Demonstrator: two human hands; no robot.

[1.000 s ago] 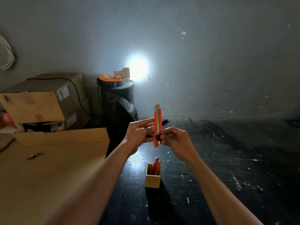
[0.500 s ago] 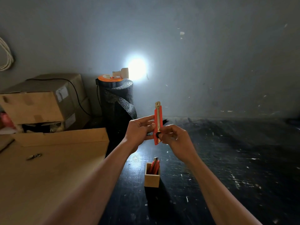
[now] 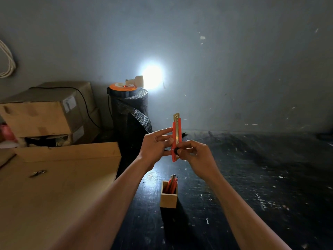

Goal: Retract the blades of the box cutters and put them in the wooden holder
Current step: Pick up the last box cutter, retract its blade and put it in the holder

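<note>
Head view, one box cutter (image 3: 176,137) held, perhaps two in holder (image 3: 169,197)

Both hands, left hand (image 3: 153,145) and right hand (image 3: 195,153), hold an upright orange box cutter (image 3: 176,137) between them, above the wooden holder (image 3: 169,194) with more cutters.

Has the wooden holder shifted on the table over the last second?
No. The wooden holder stands on the same spot of the black table, in line below the held orange box cutter and right of the cardboard sheet.
</note>
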